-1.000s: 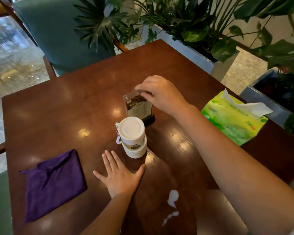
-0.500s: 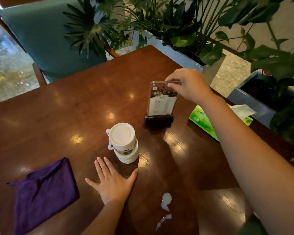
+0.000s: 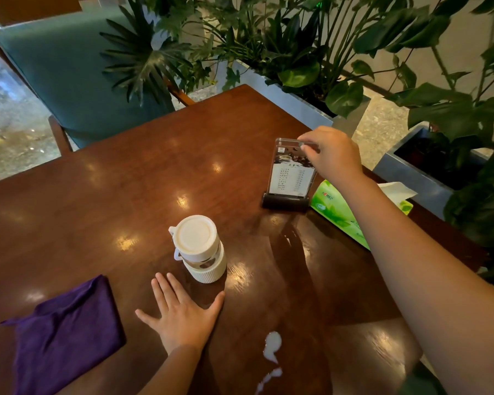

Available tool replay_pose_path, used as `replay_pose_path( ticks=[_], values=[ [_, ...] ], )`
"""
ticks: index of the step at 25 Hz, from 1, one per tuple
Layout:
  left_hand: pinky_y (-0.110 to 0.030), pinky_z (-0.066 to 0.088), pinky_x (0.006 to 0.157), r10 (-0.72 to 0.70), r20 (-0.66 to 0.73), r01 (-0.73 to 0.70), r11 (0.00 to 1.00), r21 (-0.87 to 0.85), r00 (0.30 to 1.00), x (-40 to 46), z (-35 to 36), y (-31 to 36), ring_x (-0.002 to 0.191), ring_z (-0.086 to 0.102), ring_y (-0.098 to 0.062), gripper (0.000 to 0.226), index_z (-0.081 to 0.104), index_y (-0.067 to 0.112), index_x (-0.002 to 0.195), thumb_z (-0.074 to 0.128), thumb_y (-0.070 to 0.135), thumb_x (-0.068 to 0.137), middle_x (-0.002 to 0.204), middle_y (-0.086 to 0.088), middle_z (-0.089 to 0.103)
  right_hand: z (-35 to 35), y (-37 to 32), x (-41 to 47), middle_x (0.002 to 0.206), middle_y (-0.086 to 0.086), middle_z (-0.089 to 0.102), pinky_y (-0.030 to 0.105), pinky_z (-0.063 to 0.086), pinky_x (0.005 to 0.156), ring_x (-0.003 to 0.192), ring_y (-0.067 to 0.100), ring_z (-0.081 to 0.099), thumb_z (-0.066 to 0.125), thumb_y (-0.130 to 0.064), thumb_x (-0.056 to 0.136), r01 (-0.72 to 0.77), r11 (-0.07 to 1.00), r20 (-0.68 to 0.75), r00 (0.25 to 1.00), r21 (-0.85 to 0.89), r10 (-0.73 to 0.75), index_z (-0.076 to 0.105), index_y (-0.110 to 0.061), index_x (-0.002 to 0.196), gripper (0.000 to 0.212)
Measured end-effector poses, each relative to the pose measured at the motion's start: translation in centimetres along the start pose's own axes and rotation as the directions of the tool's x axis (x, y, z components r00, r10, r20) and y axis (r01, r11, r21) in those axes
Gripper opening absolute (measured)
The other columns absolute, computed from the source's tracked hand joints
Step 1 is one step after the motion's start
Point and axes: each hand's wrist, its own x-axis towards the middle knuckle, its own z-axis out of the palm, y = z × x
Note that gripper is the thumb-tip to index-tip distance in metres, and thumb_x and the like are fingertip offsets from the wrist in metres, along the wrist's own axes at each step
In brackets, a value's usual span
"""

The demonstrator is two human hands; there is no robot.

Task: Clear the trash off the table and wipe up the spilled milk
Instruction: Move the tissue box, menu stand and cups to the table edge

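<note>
Right hand: the right hand [image 3: 332, 156] reaches across the dark polished wooden table [image 3: 103, 195], its fingertips pinching the top edge of the clear acrylic menu stand with a black base [image 3: 290, 175], which stands upright near the far right edge.
Left hand: the left hand [image 3: 183, 316] lies palm down on the wood, fingers spread and holding nothing, just in front of the white lidded tumbler with a ribbed sleeve [image 3: 198, 248].
Spill: a small white puddle of spilled milk [image 3: 271, 347] sits near the front edge, to the right of the flat hand, with a thinner streak below it.
Cloth: the folded purple cloth [image 3: 64, 334] rests at the front left, apart from the spill.
Tissues: the green soft pack of tissues [image 3: 338, 215] lies just beside the stand, partly under the reaching forearm, one white sheet sticking out.
</note>
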Motion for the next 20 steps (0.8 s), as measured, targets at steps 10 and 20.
replay_pose_path(
  ticks=[10, 20],
  values=[
    [-0.066, 0.001, 0.109, 0.008, -0.021, -0.008, 1.0, 0.021, 1.0, 0.2, 0.3, -0.1, 0.145, -0.014, -0.02, 0.126, -0.008, 0.009, 0.148, -0.009, 0.093, 0.054, 0.16, -0.008, -0.009, 0.5, -3.4, -5.2, 0.143, 0.015, 0.04, 0.056, 0.022, 0.111, 0.135, 0.031, 0.03, 0.054, -0.027, 0.09, 0.0, 0.99, -0.058, 0.998, -0.138, -0.008, 0.042, -0.018, 0.137, 0.049],
    [-0.066, -0.005, 0.108, 0.03, -0.024, -0.03, 1.0, -0.002, 0.999, 0.2, 0.2, -0.4, 0.144, -0.02, -0.021, 0.119, -0.01, 0.008, 0.147, 0.005, 0.089, 0.062, 0.159, -0.01, -0.014, 6.8, -16.3, -14.7, 0.157, 0.015, 0.0, 0.061, 0.033, 0.106, 0.144, 0.035, -0.001, 0.07, -0.036, 0.08, 0.341, 0.919, 0.299, 0.872, 0.197, -0.388, 0.017, -0.035, 0.146, 0.084]
  ],
)
